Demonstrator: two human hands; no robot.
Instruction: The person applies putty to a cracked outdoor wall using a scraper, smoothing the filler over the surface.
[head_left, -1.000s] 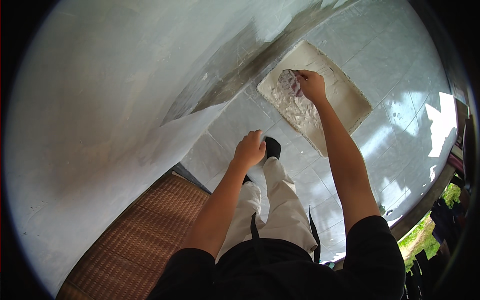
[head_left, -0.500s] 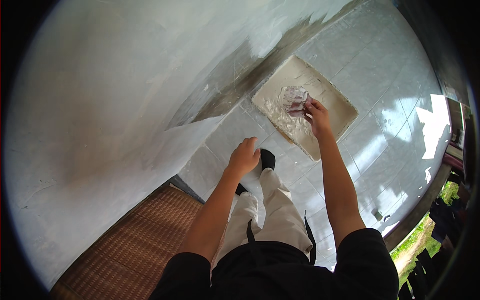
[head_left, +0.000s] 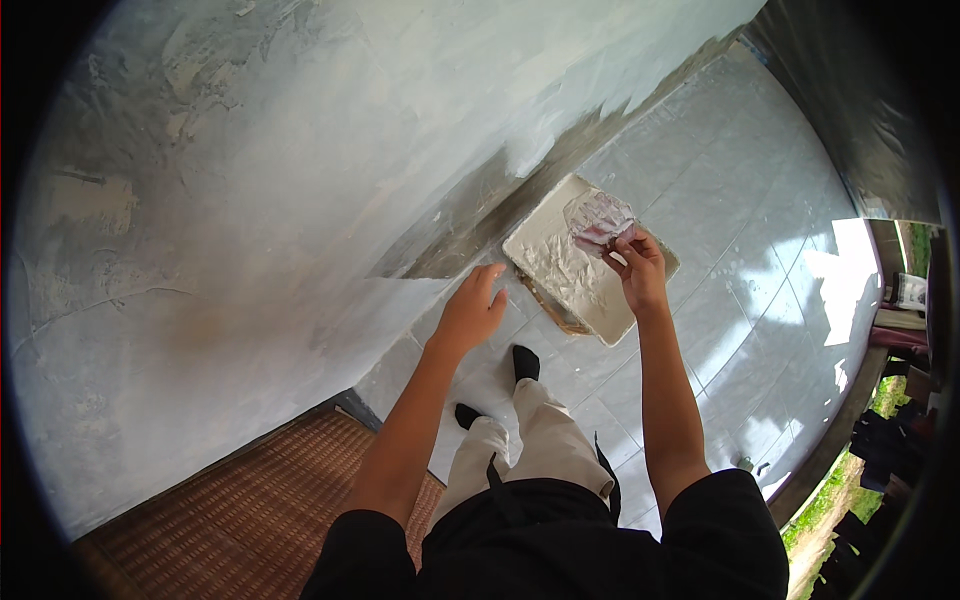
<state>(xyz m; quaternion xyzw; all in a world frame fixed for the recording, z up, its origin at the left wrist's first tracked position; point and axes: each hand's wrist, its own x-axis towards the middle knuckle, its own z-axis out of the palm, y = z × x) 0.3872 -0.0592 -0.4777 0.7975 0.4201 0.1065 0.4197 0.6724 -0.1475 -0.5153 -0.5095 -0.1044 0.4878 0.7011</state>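
Observation:
Between the thumb and fingers of my right hand (head_left: 642, 272) is a flat scraper (head_left: 600, 218), reddish where bare and thickly smeared with whitish putty. It hangs above a square, shallow tray (head_left: 612, 338) whose bottom is spread with wet, cream-white putty (head_left: 565, 268). The fingers are closed on the scraper's near edge. My left hand (head_left: 472, 308) is held out to the left of the tray, near the wall, with nothing in it and its thumb apart from the fingers.
A grey-white wall (head_left: 250, 220) with patches of putty rises on the left. Grey tiles (head_left: 740, 260) cover the floor, with sunlit spots on the right. A woven brown mat-like surface (head_left: 280, 490) lies at lower left. My feet in black socks (head_left: 525, 362) stand near the tray.
My right hand has lifted the scraper slightly, and more putty shows on it. My left hand has moved a little up and left. The view has shifted, showing more wall.

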